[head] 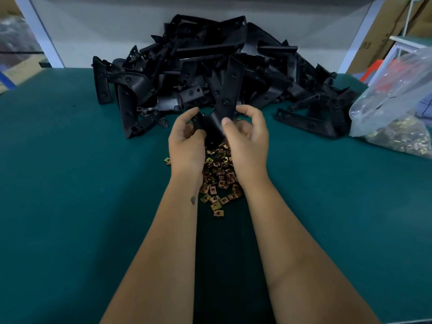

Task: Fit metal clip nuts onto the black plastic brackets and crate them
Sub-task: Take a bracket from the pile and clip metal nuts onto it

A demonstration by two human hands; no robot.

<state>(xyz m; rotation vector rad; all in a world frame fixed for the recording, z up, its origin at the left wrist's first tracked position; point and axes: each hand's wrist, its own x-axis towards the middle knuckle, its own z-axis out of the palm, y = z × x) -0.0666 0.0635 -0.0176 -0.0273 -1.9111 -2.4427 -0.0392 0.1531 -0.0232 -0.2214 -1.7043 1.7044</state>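
A black plastic bracket [228, 94] stands tilted above the green table, held at its lower end between both hands. My left hand [187, 141] grips its lower left side with curled fingers. My right hand [247, 139] curls round the lower right side, thumb pressed on the front face. Under the hands lies a loose heap of brass-coloured clip nuts [217, 178]. Whether either hand also holds a nut is hidden. Behind the hands rises a big pile of black brackets [205, 66].
A clear plastic bag [397, 113] with more clip nuts lies at the right edge of the green table [70, 183]. White shelf posts [39, 31] and cardboard boxes [383, 31] stand behind the table. One stray nut [167, 161] lies left of the heap.
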